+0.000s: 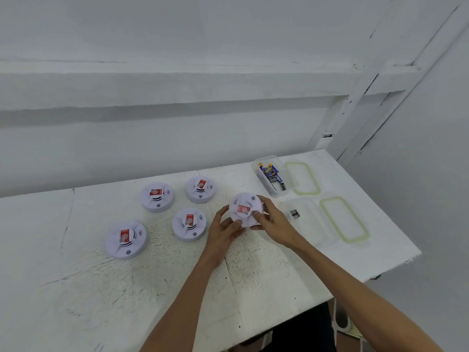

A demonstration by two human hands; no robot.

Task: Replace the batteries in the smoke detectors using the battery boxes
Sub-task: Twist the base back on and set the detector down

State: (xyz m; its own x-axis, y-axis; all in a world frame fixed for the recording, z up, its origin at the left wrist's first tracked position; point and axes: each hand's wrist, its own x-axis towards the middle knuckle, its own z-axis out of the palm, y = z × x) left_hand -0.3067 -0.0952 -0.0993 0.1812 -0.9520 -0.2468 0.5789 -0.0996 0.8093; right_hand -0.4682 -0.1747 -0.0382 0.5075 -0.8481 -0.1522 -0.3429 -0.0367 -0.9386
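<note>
White-painted walls close round a scuffed white counter on which the whole job is laid out. Both hands are on one smoke detector: the left hand curls round its near-left rim and the right hand grips its right edge. The detector's red-stickered face is up and its body shut. I cannot tell whether it rests on the counter or is lifted just off it.

Left of the held detector lie four more: two near it and two farther off. All are face up and closed.

Beyond the held detector to the right stands the full battery box, open, with a heap of batteries inside and its lid alongside. Just right of the held detector is the second box, holding only a pair of dark cells, with its lid beyond.

That lone pair suggests an early stage, perhaps one swap's worth of old cells. No detector shows an open compartment, so most replacements seem left to do.
</note>
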